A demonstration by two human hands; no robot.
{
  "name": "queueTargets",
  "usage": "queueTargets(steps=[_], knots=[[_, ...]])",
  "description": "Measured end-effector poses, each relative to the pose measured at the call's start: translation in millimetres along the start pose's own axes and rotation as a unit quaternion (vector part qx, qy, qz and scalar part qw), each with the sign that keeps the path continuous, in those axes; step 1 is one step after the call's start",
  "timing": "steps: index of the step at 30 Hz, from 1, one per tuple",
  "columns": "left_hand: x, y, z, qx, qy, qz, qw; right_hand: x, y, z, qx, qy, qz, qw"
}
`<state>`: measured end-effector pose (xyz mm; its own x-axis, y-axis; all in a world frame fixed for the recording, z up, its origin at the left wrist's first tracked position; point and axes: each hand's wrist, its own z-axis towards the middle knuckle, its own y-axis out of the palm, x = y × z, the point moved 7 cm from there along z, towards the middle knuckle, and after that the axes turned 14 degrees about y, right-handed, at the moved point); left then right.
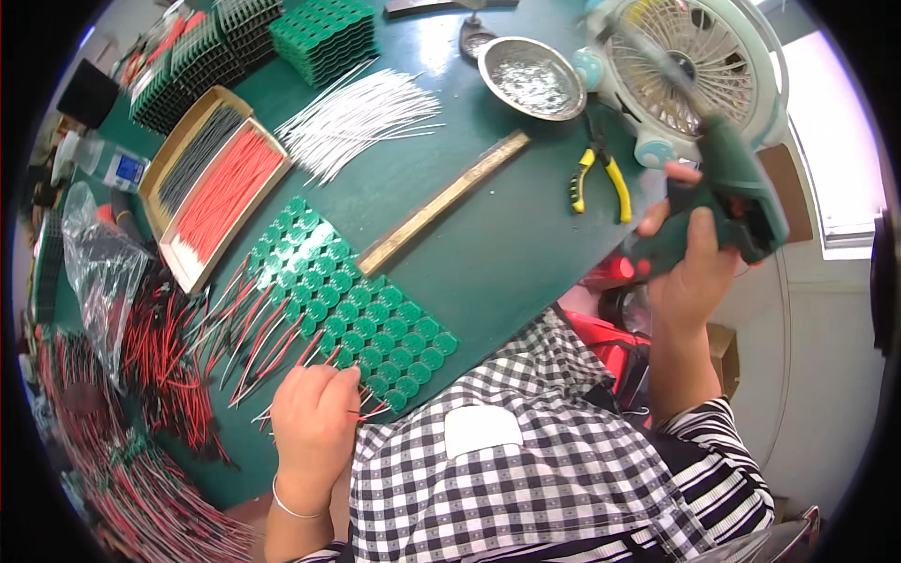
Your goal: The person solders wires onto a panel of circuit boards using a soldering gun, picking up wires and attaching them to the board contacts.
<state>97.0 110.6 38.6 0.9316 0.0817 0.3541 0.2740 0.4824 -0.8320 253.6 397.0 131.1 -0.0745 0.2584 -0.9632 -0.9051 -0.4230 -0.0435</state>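
My right hand is raised at the right, wrapped round the grip of a green pistol-shaped soldering gun. Its metal front end, smeared by motion, points up and left across the fan. My left hand rests at the near left edge of a panel of round green circuit boards. The fingers are curled together there, next to wire ends; what they pinch, if anything, is hidden. Red, black and white wires stick out from the panel's left side.
A wooden strip lies beyond the panel. Yellow-handled pliers, a metal bowl and a fan stand at the right. White wires, a cardboard box of red and black wires, and wired bundles fill the left.
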Motion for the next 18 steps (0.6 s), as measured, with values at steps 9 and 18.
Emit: queueTargets(steps=[9,18], knots=[[-29.0,0.3,-3.7,0.09,0.017,-0.258,0.962,38.5,-15.0,27.2,-0.006,0.003,-0.146,0.989],[-1.6,0.0,-3.0,0.016,-0.023,-0.053,0.998,51.6,5.8,-84.5,-0.355,0.358,-0.053,0.862]])
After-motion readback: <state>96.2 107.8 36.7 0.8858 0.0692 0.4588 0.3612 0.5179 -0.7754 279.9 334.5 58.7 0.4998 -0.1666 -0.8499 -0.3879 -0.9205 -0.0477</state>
